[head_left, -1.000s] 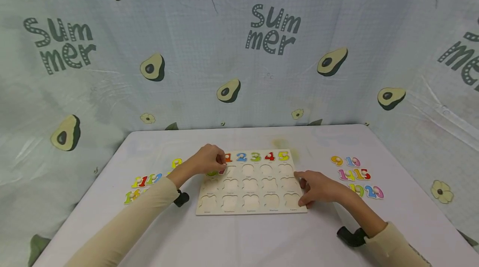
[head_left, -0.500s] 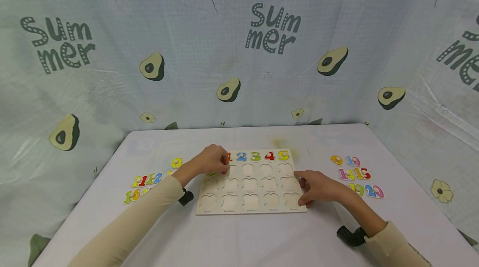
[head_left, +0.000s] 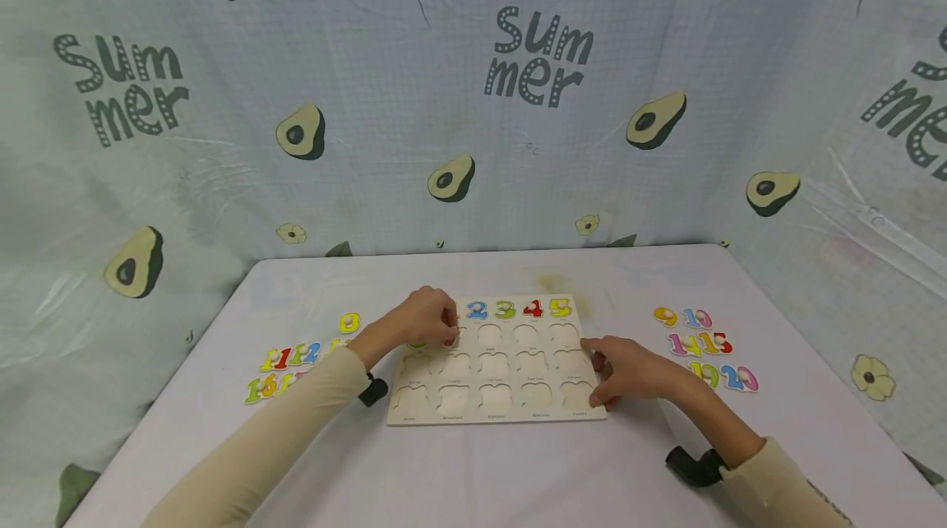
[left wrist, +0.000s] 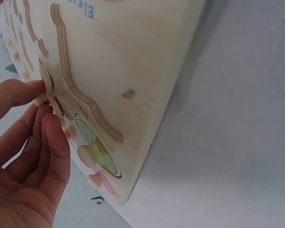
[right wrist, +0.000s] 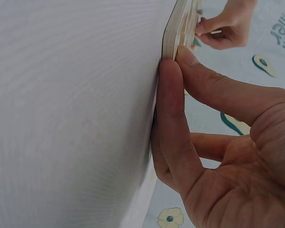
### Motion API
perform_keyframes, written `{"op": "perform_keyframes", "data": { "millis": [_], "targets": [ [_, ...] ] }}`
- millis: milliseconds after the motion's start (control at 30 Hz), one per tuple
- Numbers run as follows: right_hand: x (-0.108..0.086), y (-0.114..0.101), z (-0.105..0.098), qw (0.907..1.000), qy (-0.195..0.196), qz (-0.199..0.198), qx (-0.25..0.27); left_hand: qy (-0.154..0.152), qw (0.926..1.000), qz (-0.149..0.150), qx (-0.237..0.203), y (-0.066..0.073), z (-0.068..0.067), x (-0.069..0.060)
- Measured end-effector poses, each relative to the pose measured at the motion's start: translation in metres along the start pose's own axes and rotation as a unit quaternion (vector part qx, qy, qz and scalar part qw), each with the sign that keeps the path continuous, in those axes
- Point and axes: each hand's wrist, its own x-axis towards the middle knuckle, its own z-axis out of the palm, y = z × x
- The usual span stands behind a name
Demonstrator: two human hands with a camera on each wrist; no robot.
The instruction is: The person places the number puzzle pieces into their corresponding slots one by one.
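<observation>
My left hand (head_left: pixel 427 318) is over the upper left of a wooden number puzzle board (head_left: pixel 473 418). In the left wrist view its thumb and fingers pinch the knob of a thin number piece (left wrist: pixel 58 112), tilted against the board at a recess. Red shows beneath the fingertips in the head view; the numeral is mostly hidden. A green piece (left wrist: pixel 99 146) sits in its recess close by. My right hand (head_left: pixel 629 369) holds the board's right edge, thumb on the upper face and fingers along the side, as the right wrist view shows.
Pieces 2 (head_left: pixel 477 310), 3 (head_left: pixel 505 310), 4 (head_left: pixel 533 309) and 5 (head_left: pixel 560 308) fill the top row. Loose pieces lie left, including a yellow one (head_left: pixel 349 322), and right, including 9 (head_left: pixel 665 316) and 20 (head_left: pixel 740 379). A patterned curtain (head_left: pixel 370 100) hangs behind the white table.
My left hand has shifted slightly to the right over the board, covering the red 1 in the top row. The right hand and the board stay in place.
</observation>
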Motion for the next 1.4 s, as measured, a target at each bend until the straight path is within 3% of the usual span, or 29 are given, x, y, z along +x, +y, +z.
{"op": "perform_keyframes", "data": {
  "millis": [500,1033,1400],
  "targets": [
    [0.0010,-0.0002,-0.0003,0.9999,-0.005,0.005,-0.009,0.007,0.9999,0.012,0.007,0.0009,0.0020,0.0005],
    [0.0002,0.0007,-0.0018,1.0000,-0.005,-0.004,0.000,0.025,0.9992,0.028,-0.014,-0.0041,0.0051,-0.0003],
    [0.0007,0.0004,-0.0014,0.9999,-0.001,-0.001,-0.012,0.019,0.9993,0.017,-0.029,0.0015,0.0057,-0.0021]
  ]
}}
